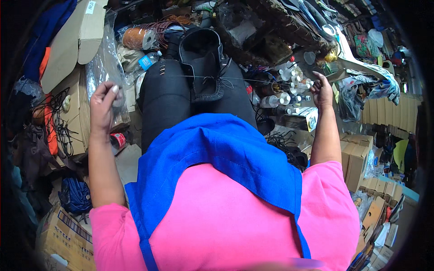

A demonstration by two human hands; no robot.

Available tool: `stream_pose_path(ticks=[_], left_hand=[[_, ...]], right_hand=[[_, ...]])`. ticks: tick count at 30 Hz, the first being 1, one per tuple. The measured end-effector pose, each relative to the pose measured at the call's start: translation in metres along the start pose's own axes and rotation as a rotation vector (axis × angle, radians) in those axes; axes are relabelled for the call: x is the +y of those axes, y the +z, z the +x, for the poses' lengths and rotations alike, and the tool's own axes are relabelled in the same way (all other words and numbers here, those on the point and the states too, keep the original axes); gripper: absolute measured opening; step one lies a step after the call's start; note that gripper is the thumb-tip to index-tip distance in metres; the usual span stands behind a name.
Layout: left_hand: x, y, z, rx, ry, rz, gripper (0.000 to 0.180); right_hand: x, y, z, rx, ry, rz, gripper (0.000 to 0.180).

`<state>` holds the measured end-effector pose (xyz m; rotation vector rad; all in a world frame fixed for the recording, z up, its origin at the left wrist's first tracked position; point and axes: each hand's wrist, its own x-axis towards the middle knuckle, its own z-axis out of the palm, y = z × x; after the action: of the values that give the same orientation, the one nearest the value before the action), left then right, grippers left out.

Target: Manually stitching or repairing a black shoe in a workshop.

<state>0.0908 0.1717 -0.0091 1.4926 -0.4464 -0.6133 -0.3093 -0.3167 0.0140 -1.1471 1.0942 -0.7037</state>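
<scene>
Between my knees rests a black shoe upper (199, 54), its opening facing up and stitches running along its near edge. A thin pale thread (253, 80) stretches sideways from the shoe upper, drawn straight toward both sides. Out to the left, my left hand (105, 103) is closed, thumb pressed against the curled fingers in a pinch on the thread, which fades from sight near it. On the right, my right hand (322, 92) is raised with the forefinger lifted and the other fingers curled in on the thread's other end. Both hands are well apart from the shoe upper.
Small bottles (273, 100) crowd the right of my knees. A water bottle (149, 60) and an orange thread spool (138, 38) lie to the left. Cardboard (68, 49) stands at far left, with stacked boxes (355, 158) at right. A blue apron (212, 135) covers my lap.
</scene>
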Motion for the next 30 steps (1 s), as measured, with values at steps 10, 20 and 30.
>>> stream_pose_path(ticks=[10,20,30], left_hand=[[0.025,0.071,0.015,-0.369,-0.115,-1.050,0.023],[0.026,0.026,0.012,-0.051,0.008,-0.497,0.015],[0.002,0.028,0.009,0.005,-0.051,-0.462,0.005]], right_hand=[[0.022,0.031,-0.020,-0.055,0.128,0.046,0.047],[0.014,0.010,-0.008,-0.010,0.126,0.199,0.038],[0.027,-0.048,-0.007,0.174,0.121,0.022,0.034]])
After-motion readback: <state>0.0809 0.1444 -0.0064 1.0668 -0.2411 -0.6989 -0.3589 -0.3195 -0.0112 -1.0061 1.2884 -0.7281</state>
